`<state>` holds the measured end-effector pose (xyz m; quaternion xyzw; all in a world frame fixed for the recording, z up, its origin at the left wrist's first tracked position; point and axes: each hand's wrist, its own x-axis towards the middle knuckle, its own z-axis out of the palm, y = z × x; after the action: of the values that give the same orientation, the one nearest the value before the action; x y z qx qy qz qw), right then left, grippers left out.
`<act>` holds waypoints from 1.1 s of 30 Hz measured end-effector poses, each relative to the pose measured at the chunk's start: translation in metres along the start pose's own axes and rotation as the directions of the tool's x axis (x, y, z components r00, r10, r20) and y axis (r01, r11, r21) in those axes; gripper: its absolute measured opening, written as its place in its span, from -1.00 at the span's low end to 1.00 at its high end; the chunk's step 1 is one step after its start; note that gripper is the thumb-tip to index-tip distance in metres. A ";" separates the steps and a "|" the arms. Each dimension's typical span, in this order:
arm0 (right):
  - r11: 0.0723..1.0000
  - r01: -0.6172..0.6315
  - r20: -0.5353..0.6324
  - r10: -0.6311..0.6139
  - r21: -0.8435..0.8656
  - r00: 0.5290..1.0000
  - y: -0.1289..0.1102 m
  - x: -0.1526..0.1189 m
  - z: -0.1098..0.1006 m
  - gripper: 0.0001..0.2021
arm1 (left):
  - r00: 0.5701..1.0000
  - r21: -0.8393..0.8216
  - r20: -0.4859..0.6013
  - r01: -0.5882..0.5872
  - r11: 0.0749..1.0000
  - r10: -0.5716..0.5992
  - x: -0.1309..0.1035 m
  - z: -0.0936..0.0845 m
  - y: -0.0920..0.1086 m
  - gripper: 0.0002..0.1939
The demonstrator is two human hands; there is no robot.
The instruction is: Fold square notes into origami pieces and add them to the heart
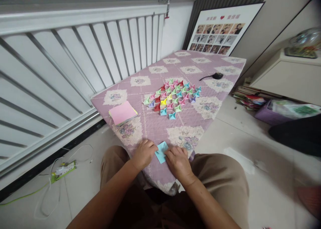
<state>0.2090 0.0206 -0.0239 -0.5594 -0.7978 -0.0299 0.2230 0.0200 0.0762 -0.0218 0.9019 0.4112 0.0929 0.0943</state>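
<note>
A light blue square of origami paper lies near the close corner of the table, with crease lines in its upper part. My left hand has its thumb and curled fingers closed on the paper's left edge. On the opposite side, my right hand is closed over the right edge, its fingers bent and partly hiding that corner. Beyond the hands stand rows of several small folded paper pieces in red, green, pink, yellow, blue and purple. To their left rests a stack of square paper sheets, pink on top.
A purple flowered cloth covers the table. Toward its far right lies a small black object with a cord-like tail. A white radiator runs along the left side. On the floor are a power strip and a purple bin.
</note>
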 end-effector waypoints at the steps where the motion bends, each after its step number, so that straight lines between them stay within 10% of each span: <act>1: 1.000 0.017 0.008 -0.017 -0.002 1.000 0.001 -0.001 0.001 -0.86 | 1.000 0.015 -0.001 -0.006 1.000 0.006 -0.001 0.000 0.000 -0.78; 33: 0.983 0.035 -0.045 -0.028 0.181 0.999 -0.013 -0.017 0.003 -0.82 | 0.991 0.153 0.126 -0.061 0.986 0.042 -0.041 -0.013 0.023 -0.58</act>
<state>0.2011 0.0017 -0.0310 -0.5232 -0.8010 0.0277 0.2896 0.0069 0.0311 -0.0077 0.9208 0.3872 0.0073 0.0456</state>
